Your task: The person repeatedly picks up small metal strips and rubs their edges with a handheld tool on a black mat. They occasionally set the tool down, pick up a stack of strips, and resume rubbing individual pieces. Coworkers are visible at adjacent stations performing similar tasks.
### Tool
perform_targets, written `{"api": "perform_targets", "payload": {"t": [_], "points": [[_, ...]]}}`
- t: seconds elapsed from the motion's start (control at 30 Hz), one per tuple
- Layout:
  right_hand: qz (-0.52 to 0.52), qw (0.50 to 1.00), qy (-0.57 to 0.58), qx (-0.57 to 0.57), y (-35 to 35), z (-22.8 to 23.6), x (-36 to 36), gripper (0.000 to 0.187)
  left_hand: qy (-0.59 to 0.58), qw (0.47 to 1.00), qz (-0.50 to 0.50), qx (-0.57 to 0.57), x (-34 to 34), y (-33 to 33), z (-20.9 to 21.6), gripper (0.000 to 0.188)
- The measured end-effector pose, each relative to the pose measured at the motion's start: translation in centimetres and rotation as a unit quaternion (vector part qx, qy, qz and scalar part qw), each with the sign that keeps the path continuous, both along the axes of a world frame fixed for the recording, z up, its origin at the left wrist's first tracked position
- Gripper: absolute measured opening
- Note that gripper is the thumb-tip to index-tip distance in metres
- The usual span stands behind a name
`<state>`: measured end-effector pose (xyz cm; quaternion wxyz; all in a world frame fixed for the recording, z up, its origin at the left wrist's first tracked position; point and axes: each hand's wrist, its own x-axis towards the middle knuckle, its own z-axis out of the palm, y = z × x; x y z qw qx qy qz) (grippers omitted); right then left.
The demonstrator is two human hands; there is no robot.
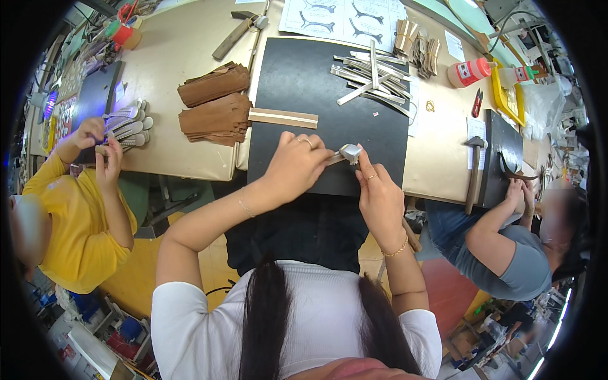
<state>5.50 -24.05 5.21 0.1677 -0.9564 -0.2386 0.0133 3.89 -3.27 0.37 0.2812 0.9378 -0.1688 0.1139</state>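
My left hand (297, 161) reaches over the black mat, its fingers pinched on a narrow pale strip (333, 158). The tip of that strip meets the silver-grey head of a hammer (349, 152). My right hand (380, 190) is closed around the hammer, with fingertips beside its head. A wooden handle end shows beyond my right wrist; my hand hides the part between. Left of my left hand, a brown strip with a pale centre line (285, 118) lies partly on the mat.
Loose pale strips (373, 76) lie at the mat's (291, 69) far right. Brown leather stacks (215, 117) sit to the left. Another hammer (237, 35), printed drawings (339, 22), strip bundles (418, 47) and a red-white bottle (468, 73) are farther back. Co-workers sit on both sides.
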Motion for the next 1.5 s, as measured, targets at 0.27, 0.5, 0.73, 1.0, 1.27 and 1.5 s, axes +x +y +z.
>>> {"api": "perform_targets", "payload": {"t": [0.27, 0.5, 0.73, 1.0, 1.27, 1.5], "points": [[0.022, 0.995, -0.028, 0.098, 0.4, 0.1, 0.2, 0.05, -0.063, 0.982, -0.023, 0.178, -1.1, -0.2, 0.3, 0.021], [0.026, 0.999, 0.027, 0.0, -0.2, 0.8, 0.0, 0.049, 0.05, 0.999, -0.011, -0.016, -0.6, 1.2, 0.3, 0.026], [0.029, 0.995, -0.004, 0.094, 0.9, 0.7, -0.2, 0.05, -0.049, 0.988, -0.01, 0.144, -1.9, 0.1, 1.0, 0.02], [0.052, 0.998, 0.014, 0.029, -0.2, 1.0, -0.2, 0.048, 0.056, 0.998, -0.008, 0.0, -1.9, 1.1, 0.7, 0.022], [0.043, 0.998, 0.017, 0.034, 0.8, 0.3, -0.9, 0.048, 0.031, 0.999, 0.013, -0.005, -2.4, 1.0, 0.6, 0.02], [0.043, 0.993, -0.005, 0.112, 0.7, 0.5, -0.8, 0.048, 0.007, 0.996, 0.009, 0.087, -3.4, 0.8, 0.8, 0.021]]}}
